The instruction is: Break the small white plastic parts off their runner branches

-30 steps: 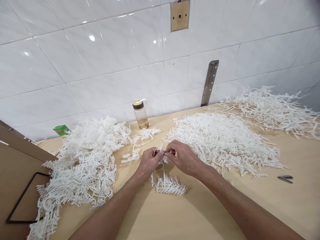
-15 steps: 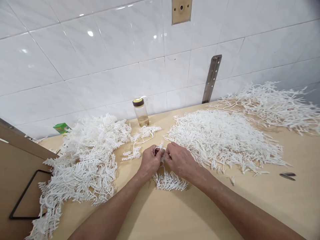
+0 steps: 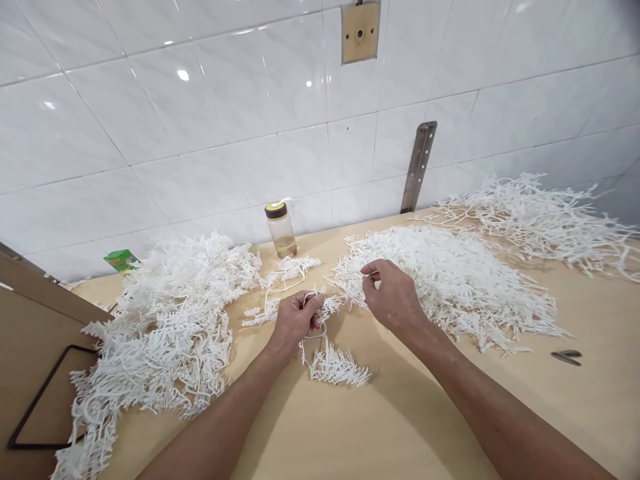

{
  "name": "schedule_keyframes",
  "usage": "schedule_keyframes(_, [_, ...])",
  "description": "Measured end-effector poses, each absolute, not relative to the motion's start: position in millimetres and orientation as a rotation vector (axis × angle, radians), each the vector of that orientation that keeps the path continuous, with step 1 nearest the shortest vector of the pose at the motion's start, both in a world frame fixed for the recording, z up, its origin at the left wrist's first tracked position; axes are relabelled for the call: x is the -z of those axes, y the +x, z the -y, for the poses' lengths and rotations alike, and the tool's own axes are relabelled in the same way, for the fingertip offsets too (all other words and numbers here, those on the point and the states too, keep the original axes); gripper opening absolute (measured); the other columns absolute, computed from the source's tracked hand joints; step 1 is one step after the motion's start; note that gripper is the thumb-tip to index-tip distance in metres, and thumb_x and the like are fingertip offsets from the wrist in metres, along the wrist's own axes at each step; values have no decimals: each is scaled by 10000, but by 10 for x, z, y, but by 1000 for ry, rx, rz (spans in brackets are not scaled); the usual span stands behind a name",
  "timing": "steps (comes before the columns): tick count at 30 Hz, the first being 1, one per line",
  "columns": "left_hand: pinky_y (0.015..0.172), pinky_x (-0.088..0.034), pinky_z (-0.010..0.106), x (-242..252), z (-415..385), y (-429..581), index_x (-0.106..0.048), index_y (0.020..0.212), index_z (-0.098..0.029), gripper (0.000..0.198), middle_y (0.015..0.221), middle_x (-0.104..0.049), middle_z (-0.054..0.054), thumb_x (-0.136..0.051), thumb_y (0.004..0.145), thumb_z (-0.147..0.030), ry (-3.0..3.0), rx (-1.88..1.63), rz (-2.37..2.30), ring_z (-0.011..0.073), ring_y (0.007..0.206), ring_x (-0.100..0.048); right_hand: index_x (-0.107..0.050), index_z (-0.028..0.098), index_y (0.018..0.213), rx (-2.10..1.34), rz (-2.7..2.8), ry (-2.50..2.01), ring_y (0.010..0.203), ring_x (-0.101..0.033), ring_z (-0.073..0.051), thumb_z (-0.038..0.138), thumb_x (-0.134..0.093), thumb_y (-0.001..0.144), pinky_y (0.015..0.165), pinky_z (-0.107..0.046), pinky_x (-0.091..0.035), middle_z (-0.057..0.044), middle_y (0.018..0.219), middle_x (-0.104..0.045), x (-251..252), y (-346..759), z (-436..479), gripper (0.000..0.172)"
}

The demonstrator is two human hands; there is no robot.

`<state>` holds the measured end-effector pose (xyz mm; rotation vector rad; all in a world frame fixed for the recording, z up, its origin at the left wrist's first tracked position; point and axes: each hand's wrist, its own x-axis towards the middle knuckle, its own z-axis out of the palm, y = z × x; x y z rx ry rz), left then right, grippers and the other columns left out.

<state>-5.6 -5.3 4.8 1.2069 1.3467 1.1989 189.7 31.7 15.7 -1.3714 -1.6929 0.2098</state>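
Observation:
In the middle of the table, my left hand (image 3: 296, 321) is closed around a white, thin, branching plastic stem (image 3: 331, 305). Its looped strand shows over the fingers, and a bushy white sprig (image 3: 336, 367) hangs from it over the tabletop. To the right, my right hand (image 3: 395, 293) is at the near-left edge of a flat heap of small white sprigs (image 3: 450, 280). Its thumb and index finger curl toward each other in a pinch; whatever is between the tips blends into the heap behind. Another branched white piece (image 3: 287, 270) lies just beyond my left hand.
A large tangled white pile (image 3: 170, 333) covers the left side. A lidded bottle (image 3: 281, 233) stands by the tiled wall, and a green box (image 3: 121, 260) behind the pile. Bare white branches (image 3: 545, 217) lie far right, with small dark snips (image 3: 567, 357) nearer on the tabletop (image 3: 400, 427).
My right hand has left my left hand and moved right to the sprig heap. My left hand stays nearly in place with the stem. The view has tilted slightly upward.

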Motion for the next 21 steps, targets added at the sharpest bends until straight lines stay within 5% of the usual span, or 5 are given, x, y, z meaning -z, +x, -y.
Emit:
schedule_keyframes(5, [373, -318, 179, -99, 90, -29, -584, 649, -153, 427, 489, -525, -33, -784, 676, -529, 1168, -1213, -1348, 63, 383, -437, -644, 179, 881, -217, 1770, -1255, 754, -640, -188, 152, -485, 874, 674, -308, -462, -85, 950, -700, -147, 1817, -249, 161])
schedule_keyframes(13, [391, -393, 198, -76, 103, -6, -632, 722, -147, 435, 491, -533, -37, -781, 672, -553, 1198, -1270, -1316, 79, 400, -464, -676, 193, 935, -695, 2001, -1284, 683, -655, -167, 298, -585, 878, 645, -284, -470, -40, 840, -727, -229, 1641, -77, 150])
schedule_keyframes(21, [361, -297, 182, -95, 97, -24, -608, 698, -157, 421, 451, -513, -42, -773, 676, -544, 1226, -1180, -1289, 72, 366, -436, -630, 193, 756, -789, 1959, -1274, 619, -594, -141, 228, -611, 826, 601, -259, -431, -2, 707, -679, -218, 1656, -106, 81])
